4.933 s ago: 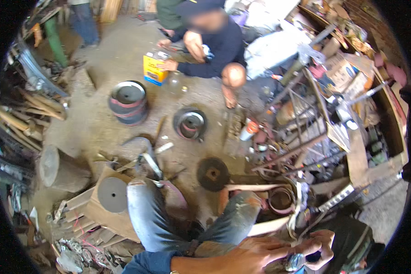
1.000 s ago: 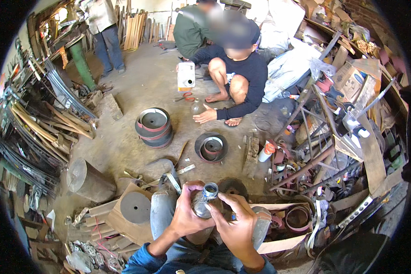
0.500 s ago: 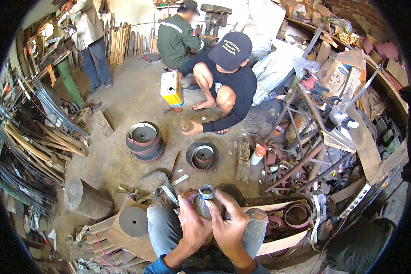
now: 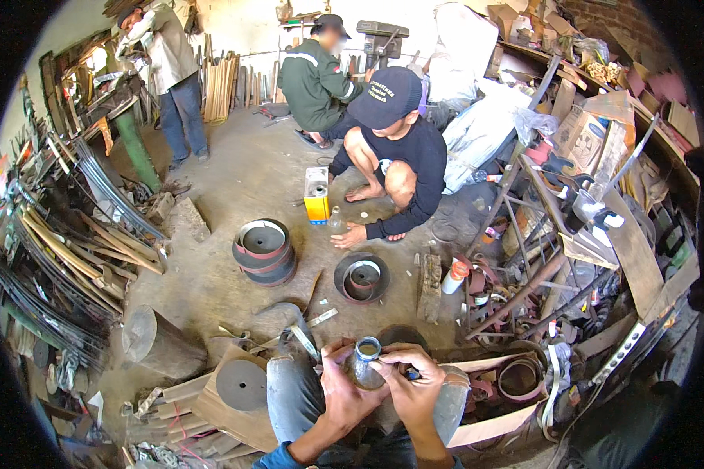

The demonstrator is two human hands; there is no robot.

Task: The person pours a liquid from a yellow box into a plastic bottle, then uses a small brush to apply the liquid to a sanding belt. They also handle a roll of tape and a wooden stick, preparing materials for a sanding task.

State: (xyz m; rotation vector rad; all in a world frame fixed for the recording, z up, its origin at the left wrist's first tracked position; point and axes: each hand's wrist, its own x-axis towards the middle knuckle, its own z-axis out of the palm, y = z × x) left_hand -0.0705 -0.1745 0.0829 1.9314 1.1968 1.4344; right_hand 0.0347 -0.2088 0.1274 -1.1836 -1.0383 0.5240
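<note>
Above my lap, my left hand is closed round a clear bottle with a blue rim. The bottle stands upright, its mouth uncovered. Beside it, my right hand is bent at the fingers, the thumb against the bottle just below the rim. A small dark blue piece shows among the right fingers; its kind is too small to tell. Across from me, a squatting person in black holds a clear bottle on the floor, the other hand at a yellow and white can.
Stacked dark rollers and a round dark ring lie ahead on the floor. A metal cylinder and a grey disc are at my left. An orange-capped bottle and a cluttered metal rack stand right. Two other people are behind.
My right fingers have shifted and bent more beside the bottle's neck. The can across from me has come closer to the other person's bottle. The whole view has moved slightly.
</note>
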